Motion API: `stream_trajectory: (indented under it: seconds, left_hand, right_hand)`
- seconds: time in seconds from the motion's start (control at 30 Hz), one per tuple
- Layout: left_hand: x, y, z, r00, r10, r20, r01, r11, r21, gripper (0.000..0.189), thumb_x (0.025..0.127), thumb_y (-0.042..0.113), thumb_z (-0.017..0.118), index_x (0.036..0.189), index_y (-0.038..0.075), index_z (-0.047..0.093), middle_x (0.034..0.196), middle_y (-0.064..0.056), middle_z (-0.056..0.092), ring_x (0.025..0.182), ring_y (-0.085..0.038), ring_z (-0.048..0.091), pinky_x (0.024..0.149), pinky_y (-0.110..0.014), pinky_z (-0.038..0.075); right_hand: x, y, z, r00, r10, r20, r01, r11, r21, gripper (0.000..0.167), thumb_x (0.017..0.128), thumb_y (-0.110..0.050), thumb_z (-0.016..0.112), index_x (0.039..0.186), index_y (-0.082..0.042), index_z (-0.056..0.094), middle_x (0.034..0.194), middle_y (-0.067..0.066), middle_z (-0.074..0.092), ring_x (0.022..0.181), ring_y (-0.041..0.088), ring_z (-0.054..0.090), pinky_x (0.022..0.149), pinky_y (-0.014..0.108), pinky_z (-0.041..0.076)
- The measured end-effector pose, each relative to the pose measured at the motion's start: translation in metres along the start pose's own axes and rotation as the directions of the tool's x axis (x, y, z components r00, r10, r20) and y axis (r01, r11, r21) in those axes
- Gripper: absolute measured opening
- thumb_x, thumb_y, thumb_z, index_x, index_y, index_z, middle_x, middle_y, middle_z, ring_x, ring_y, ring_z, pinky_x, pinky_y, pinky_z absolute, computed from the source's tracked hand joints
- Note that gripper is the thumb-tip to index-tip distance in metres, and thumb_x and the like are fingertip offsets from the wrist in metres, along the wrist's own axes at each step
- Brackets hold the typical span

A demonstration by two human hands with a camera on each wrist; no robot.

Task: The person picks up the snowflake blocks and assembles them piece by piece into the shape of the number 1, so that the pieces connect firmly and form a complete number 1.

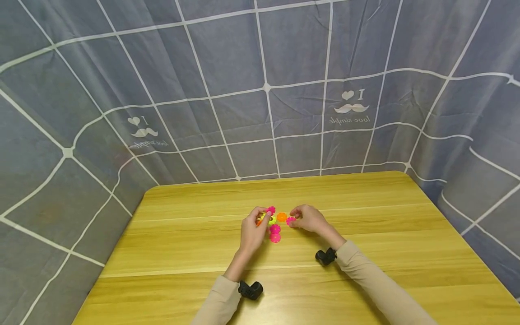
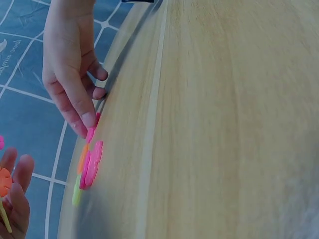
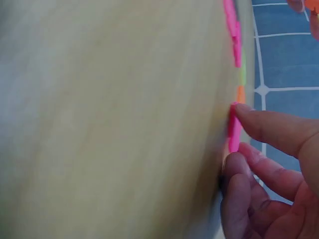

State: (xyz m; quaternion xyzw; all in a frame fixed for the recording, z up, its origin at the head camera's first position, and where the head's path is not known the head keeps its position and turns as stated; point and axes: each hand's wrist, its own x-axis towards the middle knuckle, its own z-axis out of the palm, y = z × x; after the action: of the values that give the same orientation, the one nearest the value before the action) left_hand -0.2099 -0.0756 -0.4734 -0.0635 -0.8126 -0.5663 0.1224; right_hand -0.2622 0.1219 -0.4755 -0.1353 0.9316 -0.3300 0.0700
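"What is the right hand (image 1: 310,220) gripping?"

"Its thumb and finger are pinching a bright pink, flower-shaped plastic disc (image 1: 290,221), only the piece's width apart, near a flat orange flower-shaped disc (image 1: 282,217) that is lying on the yellowish wooden table (image 1: 183,239)."

"And the left hand (image 1: 252,232)?"

"Its curled fingers are holding an orange flower-shaped plastic piece (image 2: 5,182) above the tabletop, with pink and yellow bits showing beside it."

"Anything nearer the person?"

"Two touching pink flower-shaped discs (image 1: 275,237) are lying there, near a yellow-green disc (image 1: 273,220)."
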Motion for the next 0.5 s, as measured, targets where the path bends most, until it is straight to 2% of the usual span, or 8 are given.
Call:
stream_trajectory:
  seconds: [0.1,0.23,0.37,0.5]
  left_hand:
    - [0.0019,-0.0011,-0.0012,1.000,0.001,-0.006,-0.001,1.000,0.015,0.021,0.095,0.027,0.061,0.102,0.009,0.067,0.086,-0.015,0.071,0.053,-0.018,0.057,0.047,-0.017,0.036]
    - [0.0038,-0.0019,-0.0028,1.000,0.010,-0.029,-0.008,0.998,0.057,0.019,0.093,0.029,0.064,0.098,0.012,0.068,0.085,-0.007,0.071,0.061,-0.007,0.050,0.056,-0.018,0.039]
    - [0.0051,-0.0033,-0.0043,0.999,0.024,-0.039,-0.021,0.997,0.070,0.016,0.091,0.028,0.066,0.095,0.012,0.068,0.083,-0.003,0.069,0.066,-0.007,0.050,0.060,-0.019,0.041]
    - [0.0064,-0.0047,-0.0054,0.999,0.019,-0.031,-0.017,0.998,0.066,0.016,0.091,0.027,0.066,0.094,0.012,0.068,0.084,-0.003,0.070,0.067,-0.010,0.055,0.061,-0.019,0.043]
  right_hand:
    - [0.0016,0.0006,0.0006,1.000,0.023,0.001,-0.023,1.000,-0.012,0.031,0.077,-0.021,0.080,0.103,-0.006,0.071,0.093,0.004,0.069,0.087,0.017,0.062,0.079,0.035,0.049]
    - [0.0033,0.0014,0.0017,0.999,0.033,-0.007,-0.033,0.999,-0.016,0.028,0.077,-0.021,0.080,0.099,-0.007,0.070,0.089,0.002,0.068,0.081,0.015,0.060,0.074,0.033,0.048]
    - [0.0036,0.0018,0.0032,0.999,0.030,-0.020,-0.030,1.000,-0.006,0.026,0.077,-0.021,0.081,0.095,-0.008,0.066,0.079,0.001,0.062,0.070,0.014,0.053,0.065,0.028,0.041]
    - [0.0037,0.0007,0.0038,0.999,0.025,-0.041,-0.024,0.999,0.027,0.020,0.080,-0.015,0.077,0.095,-0.006,0.065,0.075,0.002,0.060,0.065,0.013,0.049,0.062,0.025,0.038]
